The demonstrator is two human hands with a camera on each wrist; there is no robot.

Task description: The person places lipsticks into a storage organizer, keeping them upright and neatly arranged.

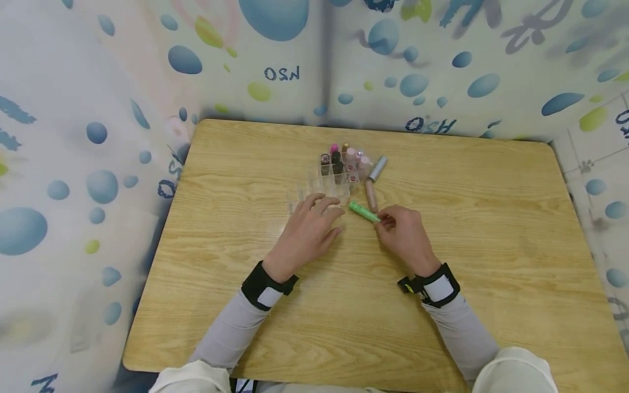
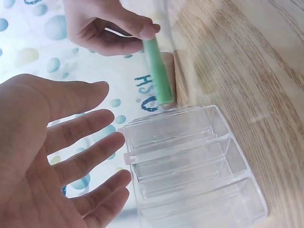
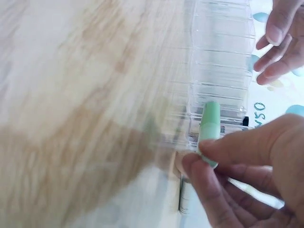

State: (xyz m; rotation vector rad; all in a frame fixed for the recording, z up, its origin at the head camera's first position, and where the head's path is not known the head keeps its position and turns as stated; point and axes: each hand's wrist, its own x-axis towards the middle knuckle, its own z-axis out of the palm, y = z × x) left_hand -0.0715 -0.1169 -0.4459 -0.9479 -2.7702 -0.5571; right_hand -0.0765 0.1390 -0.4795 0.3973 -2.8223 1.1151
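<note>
My right hand (image 1: 405, 236) pinches one end of a slim green lip balm tube (image 1: 363, 211) between thumb and fingertips. In the left wrist view the green tube slants down, its free end close to a corner of the clear compartment organizer (image 2: 237, 164). My left hand (image 1: 307, 232) is over the near left part of that organizer, fingers spread and holding nothing. Several cosmetic tubes, among them a black one (image 1: 337, 165) and a pink-topped one (image 1: 334, 148), stand in the organizer's far compartments. Its near compartments look bare, partly hidden behind the left hand.
A pinkish-brown tube (image 1: 371, 195) lies beside the organizer's right side, end to end with a silver tube (image 1: 378, 169). Everything sits on a wooden table (image 1: 491, 229), whose far edge runs along a wall (image 1: 304, 103) with printed blue spots.
</note>
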